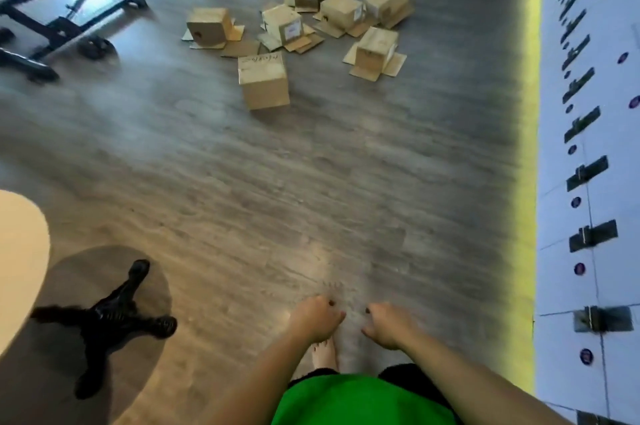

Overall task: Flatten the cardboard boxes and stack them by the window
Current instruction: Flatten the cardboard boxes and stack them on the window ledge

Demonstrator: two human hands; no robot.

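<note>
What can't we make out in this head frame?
- Labels on the boxes: too small and blurred to read.
- Black wheeled frame: cut by the left edge, motion-blurred.
- Left hand and right hand: curled, blurred; anything held not visible.
- Window: none identifiable in the head view.

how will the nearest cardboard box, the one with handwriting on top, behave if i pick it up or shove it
The nearest box probably lifts easily, being plain cardboard. On the smooth floor it should slide, not tip, since it sits squat.
</note>
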